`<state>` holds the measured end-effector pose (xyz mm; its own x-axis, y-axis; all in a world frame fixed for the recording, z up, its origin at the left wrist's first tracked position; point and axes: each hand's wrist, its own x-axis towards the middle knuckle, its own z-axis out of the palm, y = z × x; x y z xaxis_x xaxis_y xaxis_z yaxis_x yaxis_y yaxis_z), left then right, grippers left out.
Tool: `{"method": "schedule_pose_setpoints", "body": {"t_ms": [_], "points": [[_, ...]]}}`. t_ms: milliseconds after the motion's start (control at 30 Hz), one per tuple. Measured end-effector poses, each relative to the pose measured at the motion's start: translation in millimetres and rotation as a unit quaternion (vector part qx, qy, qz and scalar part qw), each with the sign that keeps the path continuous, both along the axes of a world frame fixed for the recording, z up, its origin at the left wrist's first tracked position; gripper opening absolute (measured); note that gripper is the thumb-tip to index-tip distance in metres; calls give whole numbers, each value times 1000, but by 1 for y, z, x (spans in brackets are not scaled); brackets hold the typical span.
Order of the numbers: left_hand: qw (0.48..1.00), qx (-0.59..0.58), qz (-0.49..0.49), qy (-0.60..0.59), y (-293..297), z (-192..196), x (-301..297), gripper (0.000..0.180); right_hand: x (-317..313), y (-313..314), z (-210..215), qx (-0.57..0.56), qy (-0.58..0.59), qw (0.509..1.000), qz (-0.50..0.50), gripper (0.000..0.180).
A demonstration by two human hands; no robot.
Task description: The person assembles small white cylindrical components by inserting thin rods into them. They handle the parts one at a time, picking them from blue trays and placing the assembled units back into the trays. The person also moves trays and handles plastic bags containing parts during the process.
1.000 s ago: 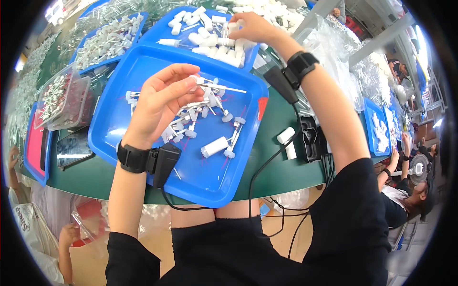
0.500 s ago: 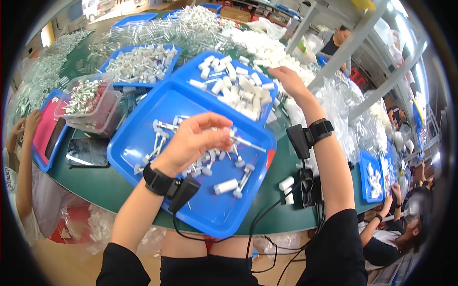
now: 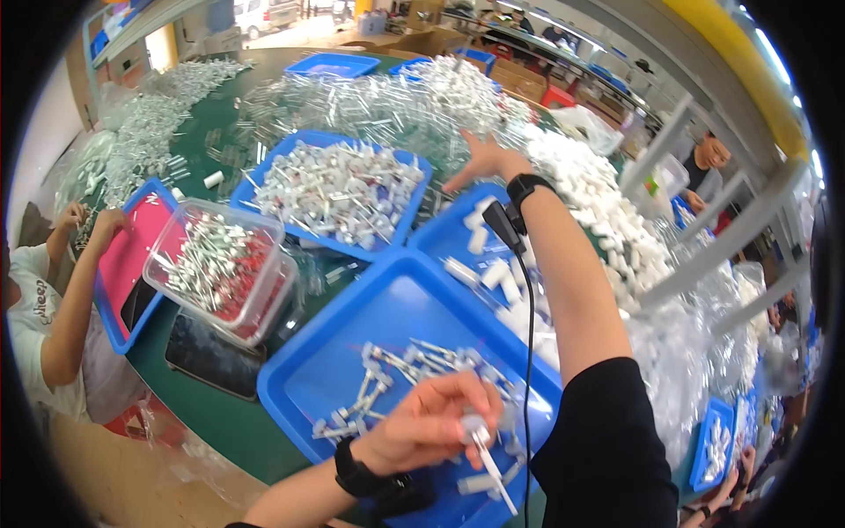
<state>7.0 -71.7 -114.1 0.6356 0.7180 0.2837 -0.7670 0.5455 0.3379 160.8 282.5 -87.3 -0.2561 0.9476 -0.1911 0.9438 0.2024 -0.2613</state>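
Observation:
My left hand [image 3: 431, 421] is closed on a thin white wand with a round greyish cap [image 3: 495, 475], which points down over the front blue tray [image 3: 378, 304]. Several similar capped wands [image 3: 374, 387] lie loose in that tray. Beyond it, my right hand [image 3: 482, 165] reaches out with its fingers spread and holds nothing. It is above the far edge of a second blue tray [image 3: 431, 238] with white cylinders [image 3: 500, 280], close to the heap of clear tubes [image 3: 348, 110]. My right forearm covers part of the second tray.
A blue tray of pale capped pieces [image 3: 339, 194] stands behind. To its left are a clear tub of small parts [image 3: 211, 268] and a dark phone [image 3: 214, 354]. White cylinders [image 3: 590, 185] heap at the right, before grey posts [image 3: 731, 246]. A person's hands [image 3: 106, 224] work at far left.
My right hand has moved from beside the white cylinders toward the clear tubes, its fingers spreading. The left hand still holds the wand, now tipped downward. The whole view has shifted.

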Motion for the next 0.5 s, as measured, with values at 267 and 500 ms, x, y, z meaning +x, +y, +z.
{"method": "schedule_pose_setpoints", "body": {"t_ms": [267, 500], "points": [[988, -135, 69, -18, 2, -8, 4, 20, -29, 41, -42, -22, 4, 1000, 7, 100], [991, -111, 61, -35, 1, -6, 5, 19, -29, 52, -51, 46, 2, 997, 54, 53]]}}
